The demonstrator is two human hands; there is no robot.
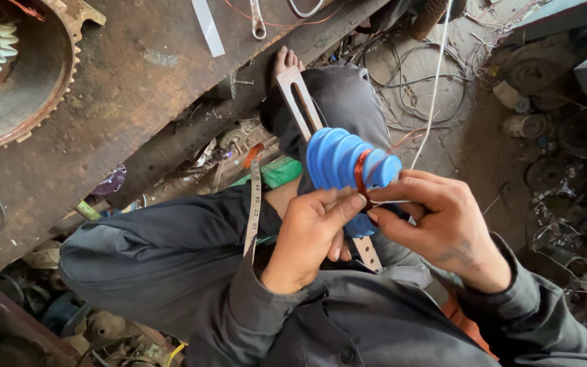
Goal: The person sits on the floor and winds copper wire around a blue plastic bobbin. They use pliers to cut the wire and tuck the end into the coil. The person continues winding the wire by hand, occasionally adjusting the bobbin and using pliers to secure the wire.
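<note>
A single head-worn camera looks steeply down, close over the person's lap and the cluttered workshop floor [484, 149].

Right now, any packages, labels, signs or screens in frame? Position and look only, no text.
No packages, signs or screens.
Measuring tape: the only printed thing, a narrow pale strip with dark markings, hanging over the person's knee, left of the left hand.
White strip: flat, blank, lying on the rusty bench at the top.
</note>
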